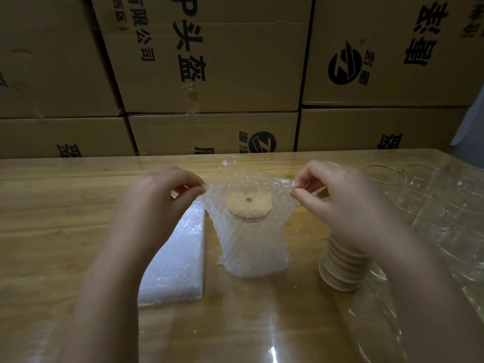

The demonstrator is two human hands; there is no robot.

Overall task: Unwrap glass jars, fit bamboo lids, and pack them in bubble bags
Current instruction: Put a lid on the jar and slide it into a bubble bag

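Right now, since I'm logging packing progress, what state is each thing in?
Bubble bag: upright, mouth held open.
Glass jar: inside the bag, lidded.
Bamboo lid: seated on the jar.
Left hand: pinches the bag's left edge.
Right hand: pinches the bag's right edge.
Spare lids: stacked, unused.
Spare bubble bags: flat pile.
Other jars: lidless, unbagged.

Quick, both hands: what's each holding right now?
Left hand: pinching the bubble bag's left top edge.
Right hand: pinching its right top edge.
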